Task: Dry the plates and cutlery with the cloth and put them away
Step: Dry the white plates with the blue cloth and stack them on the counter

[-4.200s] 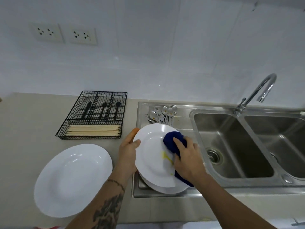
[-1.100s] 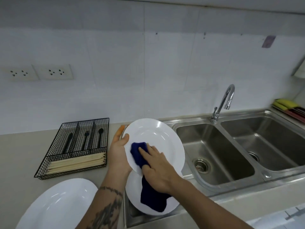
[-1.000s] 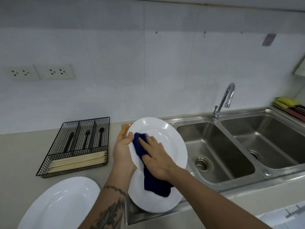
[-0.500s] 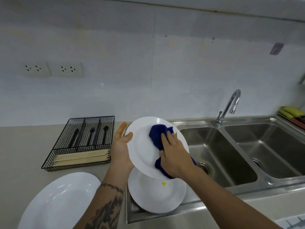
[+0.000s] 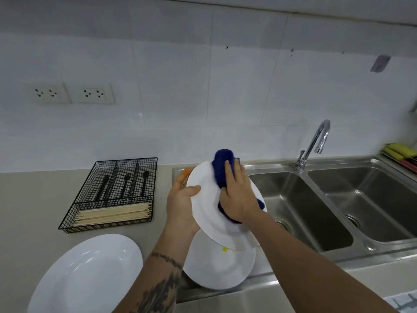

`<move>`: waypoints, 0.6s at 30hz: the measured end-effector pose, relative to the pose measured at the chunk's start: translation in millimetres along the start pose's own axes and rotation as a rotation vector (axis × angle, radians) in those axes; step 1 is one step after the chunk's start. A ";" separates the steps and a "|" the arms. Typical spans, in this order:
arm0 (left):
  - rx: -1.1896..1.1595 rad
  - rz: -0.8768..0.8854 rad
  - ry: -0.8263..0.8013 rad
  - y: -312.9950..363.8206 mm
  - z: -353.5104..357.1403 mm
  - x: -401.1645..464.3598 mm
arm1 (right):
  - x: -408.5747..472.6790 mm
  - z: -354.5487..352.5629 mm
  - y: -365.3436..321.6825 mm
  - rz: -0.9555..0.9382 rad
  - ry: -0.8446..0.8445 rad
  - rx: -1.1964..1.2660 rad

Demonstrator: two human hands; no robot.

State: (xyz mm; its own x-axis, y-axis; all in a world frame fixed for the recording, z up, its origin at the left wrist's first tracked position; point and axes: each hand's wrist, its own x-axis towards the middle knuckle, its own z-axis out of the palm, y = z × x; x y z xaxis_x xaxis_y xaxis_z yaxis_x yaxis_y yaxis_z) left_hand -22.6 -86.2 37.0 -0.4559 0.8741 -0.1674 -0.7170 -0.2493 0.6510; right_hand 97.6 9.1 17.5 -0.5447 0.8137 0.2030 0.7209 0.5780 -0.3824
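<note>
head view. left hand [image 5: 181, 205] grips the left rim of a tilted white plate [image 5: 207, 206], thumb over the front face, fingers behind. right hand [image 5: 237, 195] presses a dark blue cloth [image 5: 222, 168] flat against the plate's upper face, fingers straight on top of it; cloth sticks out past the fingertips and again below the palm. the held plate is raised over the draining board [image 5: 264, 276], directly under both hands. below the hands a second white plate [image 5: 216, 267] lies on the board, a small yellow spot near its top edge. down-left of the left forearm, a third white plate [image 5: 85, 274] sits on the counter [image 5: 33, 199]. left of the left hand, a black wire tray [image 5: 112, 190] holds dark-handled cutlery [image 5: 125, 184] and pale chopsticks [image 5: 112, 214]. right of the right hand, a double sink [image 5: 316, 206] and tap [image 5: 316, 141].
</note>
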 end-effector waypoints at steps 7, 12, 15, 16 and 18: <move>-0.011 0.097 0.086 28.5 -10.9 9.9 | -28.1 -6.9 12.8 0.030 -0.092 -0.068; -0.044 0.120 0.183 32.8 -8.2 28.1 | -56.1 -19.3 -19.4 -0.111 -0.142 0.178; -0.059 0.124 0.257 36.2 -6.8 34.6 | -63.5 -32.9 -26.2 -0.169 -0.143 0.225; -0.066 0.122 0.277 36.8 -5.8 35.2 | -62.5 -35.7 -23.5 -0.187 -0.153 0.180; -0.069 0.131 0.278 37.1 -3.7 34.8 | -57.9 -37.5 -17.0 -0.230 -0.131 0.102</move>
State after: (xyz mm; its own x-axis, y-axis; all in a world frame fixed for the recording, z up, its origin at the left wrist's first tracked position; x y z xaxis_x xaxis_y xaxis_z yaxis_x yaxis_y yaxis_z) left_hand -67.0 -66.6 52.6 -0.6667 0.6877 -0.2874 -0.6722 -0.3884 0.6303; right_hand 133.0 -45.5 46.1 -0.7446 0.6431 0.1787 0.5289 0.7318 -0.4298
